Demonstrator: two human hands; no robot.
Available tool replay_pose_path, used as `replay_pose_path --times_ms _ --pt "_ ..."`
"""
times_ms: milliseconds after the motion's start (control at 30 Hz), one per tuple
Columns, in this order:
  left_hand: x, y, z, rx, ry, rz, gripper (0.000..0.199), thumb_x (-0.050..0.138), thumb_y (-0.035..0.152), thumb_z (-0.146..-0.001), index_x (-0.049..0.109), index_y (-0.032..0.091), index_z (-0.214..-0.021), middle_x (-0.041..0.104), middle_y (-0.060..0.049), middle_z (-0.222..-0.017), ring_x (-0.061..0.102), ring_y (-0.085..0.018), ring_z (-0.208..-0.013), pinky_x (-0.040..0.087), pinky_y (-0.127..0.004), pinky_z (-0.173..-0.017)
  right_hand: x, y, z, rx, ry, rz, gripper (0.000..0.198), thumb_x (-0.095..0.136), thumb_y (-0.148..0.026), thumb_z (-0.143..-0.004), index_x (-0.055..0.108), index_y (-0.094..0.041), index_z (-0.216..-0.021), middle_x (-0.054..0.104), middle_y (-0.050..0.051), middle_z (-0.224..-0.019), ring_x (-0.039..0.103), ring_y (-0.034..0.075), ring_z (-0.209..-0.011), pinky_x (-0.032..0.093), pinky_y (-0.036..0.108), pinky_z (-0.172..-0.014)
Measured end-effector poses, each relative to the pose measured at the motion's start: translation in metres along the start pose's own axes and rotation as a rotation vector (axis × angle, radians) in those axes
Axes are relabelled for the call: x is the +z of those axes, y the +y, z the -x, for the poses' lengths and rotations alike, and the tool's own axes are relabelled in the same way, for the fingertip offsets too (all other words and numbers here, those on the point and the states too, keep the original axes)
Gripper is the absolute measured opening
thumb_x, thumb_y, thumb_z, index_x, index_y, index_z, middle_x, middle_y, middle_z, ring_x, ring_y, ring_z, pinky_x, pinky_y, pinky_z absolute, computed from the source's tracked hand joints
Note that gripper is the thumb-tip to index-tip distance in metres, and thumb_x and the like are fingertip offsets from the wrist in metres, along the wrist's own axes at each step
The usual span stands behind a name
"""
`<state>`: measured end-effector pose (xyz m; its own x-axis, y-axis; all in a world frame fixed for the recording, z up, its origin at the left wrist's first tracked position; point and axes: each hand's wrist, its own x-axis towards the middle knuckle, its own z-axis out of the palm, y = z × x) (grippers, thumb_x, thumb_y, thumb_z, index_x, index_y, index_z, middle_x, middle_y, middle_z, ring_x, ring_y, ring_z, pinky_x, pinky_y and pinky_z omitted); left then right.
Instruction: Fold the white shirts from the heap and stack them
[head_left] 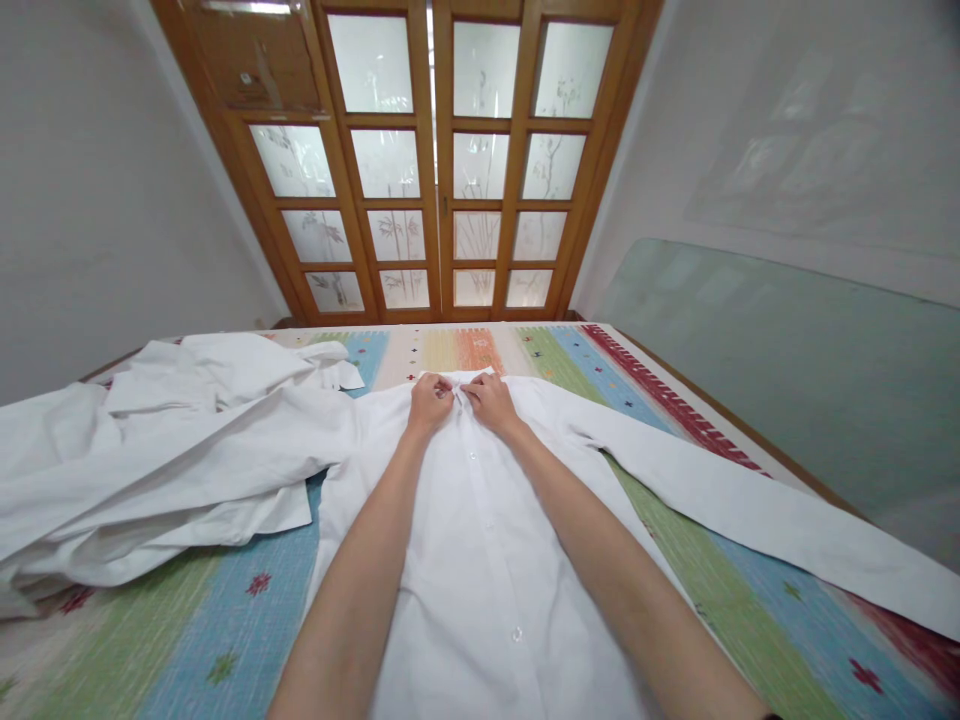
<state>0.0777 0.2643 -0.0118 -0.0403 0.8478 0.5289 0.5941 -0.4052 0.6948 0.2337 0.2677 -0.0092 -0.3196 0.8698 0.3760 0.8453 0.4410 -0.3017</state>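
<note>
A white button-up shirt (480, 560) lies front side up, its collar end away from me and its button placket running down the middle. At the collar, my left hand (432, 402) pinches the cloth with closed fingers. Just beside it my right hand (489, 400) grips the other side of the collar opening, fingertips nearly meeting the left ones. Whether a button is between the fingers is too small to see. One sleeve (720, 490) stretches out to the right. Several small buttons show down the placket below my hands.
More white garments (187, 430) lie heaped on the left, overlapping the shirt's left sleeve side. Under everything is a striped, multicoloured bed cover (255, 620). A pale green board (757, 370) stands along the right wall. Wooden doors with glass panes (442, 160) close off the far end.
</note>
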Motion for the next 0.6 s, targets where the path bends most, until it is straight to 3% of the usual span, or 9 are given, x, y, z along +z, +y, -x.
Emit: replay_pose_path --times_ms 133,300,400,500,600 --pt "-0.005 0.004 0.003 0.037 -0.115 -0.05 0.008 0.057 0.012 -0.069 0.061 0.019 -0.069 0.066 -0.004 -0.075 0.062 -0.02 -0.077 0.051 -0.035 -0.082 -0.004 -0.007 0.003 0.039 -0.064 0.122 0.035 0.043 -0.026 -0.096 0.065 -0.027 -0.123 0.057 0.011 -0.123 0.044 0.028 -0.113 0.037 0.039 -0.091" --pt "-0.022 0.006 0.013 0.073 -0.26 -0.089 0.004 0.067 0.023 -0.068 0.067 0.021 -0.071 0.071 -0.006 -0.082 0.065 -0.025 -0.084 0.048 -0.038 -0.088 -0.017 -0.004 0.009 0.008 -0.127 0.079 0.038 0.049 -0.023 -0.092 0.06 -0.026 -0.128 0.054 0.01 -0.132 0.043 0.027 -0.119 0.037 0.039 -0.095" --pt "-0.033 0.006 0.019 0.075 -0.321 -0.134 0.015 0.07 0.032 -0.068 0.068 0.022 -0.08 0.072 -0.009 -0.093 0.065 -0.028 -0.092 0.047 -0.04 -0.091 -0.028 -0.005 0.015 0.003 -0.062 0.011 0.026 0.054 -0.028 -0.09 0.068 -0.02 -0.111 0.062 0.011 -0.118 0.05 0.024 -0.111 0.038 0.034 -0.09" --pt "-0.039 0.012 0.026 0.051 -0.365 -0.218 0.023 0.07 0.037 -0.071 0.067 0.021 -0.089 0.07 -0.011 -0.103 0.062 -0.031 -0.103 0.041 -0.046 -0.099 -0.036 -0.011 0.021 0.056 -0.128 -0.1 0.028 0.053 -0.038 -0.092 0.07 -0.017 -0.087 0.069 0.007 -0.088 0.059 0.018 -0.083 0.04 0.026 -0.073" --pt "-0.04 0.021 0.033 0.002 -0.367 -0.293 0.025 0.066 0.038 -0.077 0.064 0.021 -0.094 0.067 -0.013 -0.113 0.057 -0.034 -0.111 0.031 -0.059 -0.104 -0.036 -0.021 0.023 0.138 -0.16 -0.113 0.03 0.059 -0.044 -0.087 0.07 -0.017 -0.079 0.071 0.007 -0.082 0.062 0.018 -0.076 0.038 0.024 -0.065"
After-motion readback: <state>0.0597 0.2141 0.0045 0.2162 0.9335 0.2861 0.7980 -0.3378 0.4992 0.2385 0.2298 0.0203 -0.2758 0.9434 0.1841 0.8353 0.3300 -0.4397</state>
